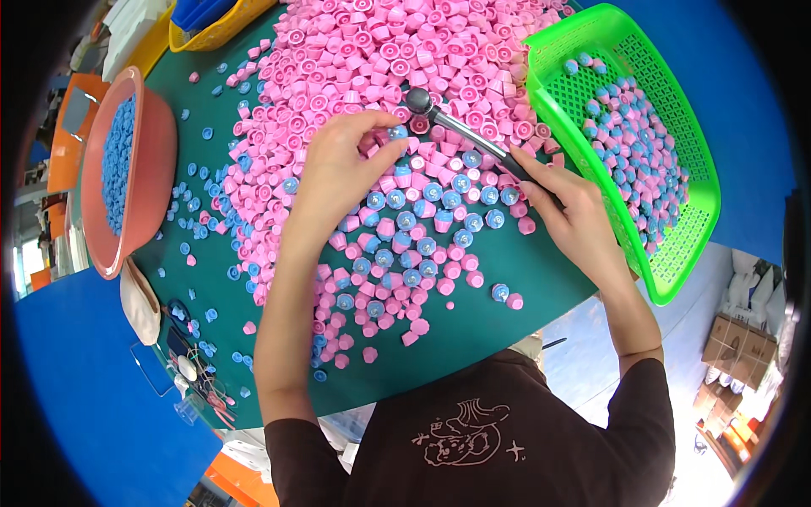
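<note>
My left hand (351, 160) reaches over the front of a large pile of small pink cup-shaped pieces (355, 55). Its thumb and index finger pinch a small blue-topped piece (397, 133). My right hand (570, 211) is closed round the black grip of a hammer (469, 133) with a silver shaft. The hammer's round dark head lies just beyond my left fingertips, above the pink pile. Between my arms, several pink pieces with blue tops (405, 220) lie among bare pink ones, some upright and some tipped over.
At the right stands a green plastic basket (583, 159) holding many blue-and-pink pieces. A salmon-coloured basin (159, 169) full of blue pieces sits at the left. Loose blue caps (193, 169) are scattered on the green tabletop (473, 338). A yellow basket (249, 15) stands at the far left.
</note>
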{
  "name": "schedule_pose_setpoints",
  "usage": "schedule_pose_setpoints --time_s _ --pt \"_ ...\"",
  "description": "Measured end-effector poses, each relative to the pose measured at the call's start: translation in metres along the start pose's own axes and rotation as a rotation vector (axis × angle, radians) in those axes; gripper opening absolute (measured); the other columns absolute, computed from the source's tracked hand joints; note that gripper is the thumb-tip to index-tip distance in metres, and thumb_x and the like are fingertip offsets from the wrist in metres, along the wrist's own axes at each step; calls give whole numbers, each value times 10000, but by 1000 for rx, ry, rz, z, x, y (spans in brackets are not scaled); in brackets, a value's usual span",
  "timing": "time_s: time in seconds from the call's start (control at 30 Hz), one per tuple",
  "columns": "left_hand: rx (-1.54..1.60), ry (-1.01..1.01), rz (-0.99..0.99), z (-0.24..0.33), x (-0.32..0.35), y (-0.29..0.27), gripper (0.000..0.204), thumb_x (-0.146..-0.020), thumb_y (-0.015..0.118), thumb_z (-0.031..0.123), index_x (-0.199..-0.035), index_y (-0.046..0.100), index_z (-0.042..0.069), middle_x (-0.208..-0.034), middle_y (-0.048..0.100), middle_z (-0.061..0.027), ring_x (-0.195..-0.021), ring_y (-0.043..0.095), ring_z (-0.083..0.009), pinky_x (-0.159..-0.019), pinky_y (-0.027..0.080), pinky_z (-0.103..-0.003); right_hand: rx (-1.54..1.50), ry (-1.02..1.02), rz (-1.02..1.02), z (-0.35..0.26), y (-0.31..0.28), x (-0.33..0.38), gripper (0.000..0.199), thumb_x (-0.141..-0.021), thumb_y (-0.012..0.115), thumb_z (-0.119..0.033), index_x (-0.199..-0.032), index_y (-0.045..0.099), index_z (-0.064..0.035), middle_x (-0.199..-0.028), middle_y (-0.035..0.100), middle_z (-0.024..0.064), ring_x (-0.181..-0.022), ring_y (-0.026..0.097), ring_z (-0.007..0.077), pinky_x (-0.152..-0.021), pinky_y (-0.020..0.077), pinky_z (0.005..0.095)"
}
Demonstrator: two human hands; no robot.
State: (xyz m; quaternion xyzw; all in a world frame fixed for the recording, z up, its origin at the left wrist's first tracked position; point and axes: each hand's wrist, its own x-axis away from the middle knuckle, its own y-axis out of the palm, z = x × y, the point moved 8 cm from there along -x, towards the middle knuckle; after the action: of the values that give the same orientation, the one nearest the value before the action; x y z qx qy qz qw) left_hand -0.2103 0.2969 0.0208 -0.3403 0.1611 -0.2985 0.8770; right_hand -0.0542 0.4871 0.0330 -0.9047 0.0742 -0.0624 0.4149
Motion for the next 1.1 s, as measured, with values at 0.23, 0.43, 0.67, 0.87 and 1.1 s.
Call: schedule_pose_setpoints --time_s 0.23,0.43,0.67,0.87,1.1 --pt "-19 65 -28 12 4 12 283 -774 771 217 -1020 714 90 -837 656 -85 -753 595 -204 -724 491 -343 -106 16 34 1 -6 6 395 -898 638 -57 -1292 608 -53 -1008 709 146 -816 654 177 -762 493 292" --pt "56 -102 149 -14 7 -30 273 -764 780 180 -1005 708 75 -836 660 -53 -769 589 -167 -719 489 -323 -166 -30 -1 -4 -4 14 392 -897 637 -52 -1288 611 -47 -990 703 142 -786 636 172 -738 492 286" --pt "-67 162 -19 10 21 2 269 -767 775 187 -999 699 73 -859 645 -62 -797 563 -200 -741 480 -339 -122 -7 -39 -5 2 7 401 -895 632 -48 -1295 611 -73 -868 661 124 -716 594 169 -689 477 288" --pt "-57 91 -11 2 30 -4 257 -763 768 174 -986 696 69 -917 668 -67 -840 574 -219 -760 480 -350 -135 -5 -20 -5 -2 12 396 -896 635 -53 -1291 613 -68 -919 682 130 -744 609 161 -713 487 285" --pt "-157 -39 81 -11 19 -28 290 -765 795 205 -1001 709 61 -892 682 -53 -796 606 -168 -741 490 -299 -156 -4 9 -2 -1 8 389 -903 637 -60 -1290 608 -46 -1019 708 152 -827 652 170 -782 502 291"
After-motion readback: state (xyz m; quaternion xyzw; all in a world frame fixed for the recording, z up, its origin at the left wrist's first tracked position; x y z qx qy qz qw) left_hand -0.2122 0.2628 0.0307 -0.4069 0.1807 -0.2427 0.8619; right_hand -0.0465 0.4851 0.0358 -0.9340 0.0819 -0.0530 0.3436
